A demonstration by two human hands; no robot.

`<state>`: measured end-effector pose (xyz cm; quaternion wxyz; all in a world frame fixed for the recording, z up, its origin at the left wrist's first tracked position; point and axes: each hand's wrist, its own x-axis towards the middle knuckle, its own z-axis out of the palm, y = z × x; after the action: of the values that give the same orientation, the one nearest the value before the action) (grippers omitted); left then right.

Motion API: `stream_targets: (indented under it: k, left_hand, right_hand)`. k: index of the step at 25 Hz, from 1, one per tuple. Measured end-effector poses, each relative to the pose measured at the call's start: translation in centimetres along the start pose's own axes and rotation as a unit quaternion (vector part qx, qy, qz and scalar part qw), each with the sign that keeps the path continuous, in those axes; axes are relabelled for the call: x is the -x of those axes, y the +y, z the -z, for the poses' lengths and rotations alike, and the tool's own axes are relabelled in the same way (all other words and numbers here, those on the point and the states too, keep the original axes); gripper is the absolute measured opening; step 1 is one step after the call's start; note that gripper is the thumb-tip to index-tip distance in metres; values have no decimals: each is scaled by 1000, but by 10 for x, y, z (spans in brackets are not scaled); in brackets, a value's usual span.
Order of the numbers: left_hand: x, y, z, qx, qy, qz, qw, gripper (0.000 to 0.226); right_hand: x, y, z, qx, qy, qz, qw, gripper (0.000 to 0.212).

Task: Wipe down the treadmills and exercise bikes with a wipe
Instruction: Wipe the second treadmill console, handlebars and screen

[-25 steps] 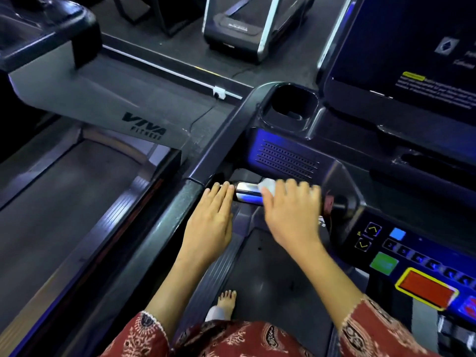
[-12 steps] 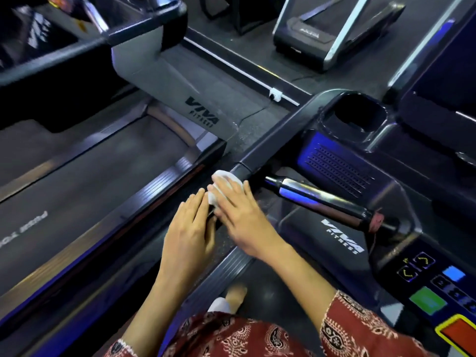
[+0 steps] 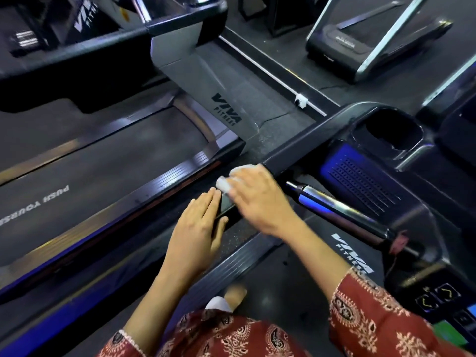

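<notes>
Right hand (image 3: 257, 199), fingers curled, presses a crumpled white wipe (image 3: 223, 186) onto the long black handrail (image 3: 296, 148) running lower-left to upper-right; left hand (image 3: 198, 228) lies flat, empty, just below-left.

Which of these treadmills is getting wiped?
The treadmill underfoot: the right hand holds the wipe against its black handrail. The left neighbour and the far one go untouched.

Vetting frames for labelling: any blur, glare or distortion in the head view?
Head view: motion blur smears the right hand and the crumpled white wipe on the black side rail. The left hand is sharper. Blue-violet glare streaks the shiny chrome grip bar and the perforated black speaker panel. Lettering on the neighbouring grey treadmill belt is soft, and the top-left corner is dark.
</notes>
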<state>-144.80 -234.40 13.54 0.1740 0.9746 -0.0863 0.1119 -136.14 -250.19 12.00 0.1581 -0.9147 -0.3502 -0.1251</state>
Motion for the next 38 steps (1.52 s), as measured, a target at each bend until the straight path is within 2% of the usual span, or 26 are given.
stream_targets:
  k: [2, 4, 6, 8, 9, 11, 13, 14, 15, 16, 18, 20, 24, 29, 31, 34, 36, 38]
  left_hand:
    - [-3, 0, 0, -13, -13, 0, 1000, 55]
    - [-5, 2, 2, -13, -22, 5, 1000, 56]
    - [-6, 3, 3, -13, -31, 11, 999, 56]
    - [-8, 5, 4, -7, -42, 13, 999, 57]
    - [-12, 6, 4, -1, -50, 12, 999, 57]
    - [-21, 9, 4, 11, -64, 7, 998, 58]
    - [-34, 12, -1, 22, -74, -5, 997, 58]
    - [-40, 14, -4, 27, -80, -14, 996, 57]
    - [-46, 17, -6, 31, -89, -24, 995, 57]
    - [-53, 19, -9, 36, -96, -36, 994, 56]
    - [-68, 25, -14, 55, -107, -55, 991, 58]
    - [-84, 30, -19, 79, -116, -70, 988, 62]
    - [-111, 39, -27, 115, -138, -123, 976, 52]
    - [-144, 43, -41, 147, -179, -156, 960, 56]
    - [-155, 48, -45, 163, -195, -151, 955, 54]
    - [-179, 60, -53, 185, -209, -141, 950, 54]
    - [-194, 69, -59, 193, -222, -132, 947, 55]
    - [-207, 76, -66, 201, -235, -124, 943, 55]
  right_hand:
    - [-13, 37, 9, 79, 44, -95, 991, 28]
    - [-14, 48, 20, 74, 83, -205, 972, 30]
    - [-6, 17, 15, 22, 81, -179, 980, 35]
    - [12, -21, 7, -36, 25, -120, 992, 40]
    - [16, -23, 8, -43, 11, -121, 992, 43]
    - [12, 3, 8, -25, 9, -209, 978, 51]
    - [2, 34, 17, -2, -1, -323, 946, 74]
    - [0, 38, 21, 16, -16, -328, 944, 85]
    - [1, 31, 22, 55, -52, -310, 948, 83]
    - [3, 18, 22, 75, -93, -297, 947, 71]
    - [13, 2, 21, 55, -105, -269, 956, 59]
    - [12, 13, 30, 22, -78, -298, 951, 64]
    - [-8, 69, 46, 24, -53, -406, 912, 53]
    - [-7, 45, 35, -36, 60, -399, 914, 55]
    - [-13, 58, 38, 25, 103, -401, 910, 52]
    - [-25, 98, 49, 100, 151, -428, 886, 34]
    - [-23, 118, 48, 108, 160, -433, 880, 34]
    - [-16, 123, 47, 90, 168, -407, 893, 39]
